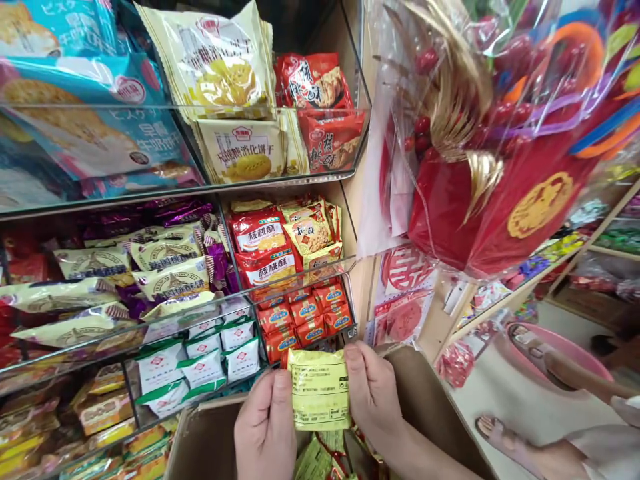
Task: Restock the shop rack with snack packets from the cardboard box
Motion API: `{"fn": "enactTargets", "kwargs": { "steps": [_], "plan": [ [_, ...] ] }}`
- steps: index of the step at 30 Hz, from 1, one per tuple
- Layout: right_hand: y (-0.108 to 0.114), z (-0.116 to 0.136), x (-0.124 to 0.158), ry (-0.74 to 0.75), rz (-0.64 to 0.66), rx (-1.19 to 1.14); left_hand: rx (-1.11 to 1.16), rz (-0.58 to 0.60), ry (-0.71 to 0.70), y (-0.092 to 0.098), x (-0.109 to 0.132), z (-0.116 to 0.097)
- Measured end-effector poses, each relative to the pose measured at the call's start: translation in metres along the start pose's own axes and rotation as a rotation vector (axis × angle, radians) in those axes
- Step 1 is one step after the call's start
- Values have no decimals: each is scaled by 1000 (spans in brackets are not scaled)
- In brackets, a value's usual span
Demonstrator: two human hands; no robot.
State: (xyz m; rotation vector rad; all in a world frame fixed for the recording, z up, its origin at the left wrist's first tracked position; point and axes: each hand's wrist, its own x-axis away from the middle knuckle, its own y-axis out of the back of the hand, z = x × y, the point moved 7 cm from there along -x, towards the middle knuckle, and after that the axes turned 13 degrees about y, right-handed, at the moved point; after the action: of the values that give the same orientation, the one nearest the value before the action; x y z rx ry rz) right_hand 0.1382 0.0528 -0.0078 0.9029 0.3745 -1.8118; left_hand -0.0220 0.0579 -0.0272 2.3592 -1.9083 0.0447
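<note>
Between my two hands is a small yellow snack packet (320, 393), its printed back turned towards me. My left hand (266, 423) pinches its left edge, thumb on top. The right edge is gripped by my right hand (373, 390) in the same way. Below them stands an open cardboard box (200, 437), with more yellow and red snack packets (316, 460) lying inside, partly hidden by my hands and the held packet. Just beyond the held packet, small orange-red packets (311, 310) are stacked in a shelf compartment.
Shelves with clear plastic fronts hold white-green packets (205, 353), cream biscuit packs (173, 267), red packs (265, 250) and blue biscuit bags (95, 120). A plastic-wrapped red decoration (480, 200) hangs at the upper right. A person's sandalled foot (500, 433) and a pink basin (575, 353) are at right.
</note>
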Motion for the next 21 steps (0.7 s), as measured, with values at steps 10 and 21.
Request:
{"fn": "enactTargets", "kwargs": {
  "steps": [10,21],
  "plan": [
    [3,67,-5,966,136,352,611,410,589,-32,15,3],
    [-14,3,7,-208,156,-566,928,270,500,-18,5,3]
  ]
}}
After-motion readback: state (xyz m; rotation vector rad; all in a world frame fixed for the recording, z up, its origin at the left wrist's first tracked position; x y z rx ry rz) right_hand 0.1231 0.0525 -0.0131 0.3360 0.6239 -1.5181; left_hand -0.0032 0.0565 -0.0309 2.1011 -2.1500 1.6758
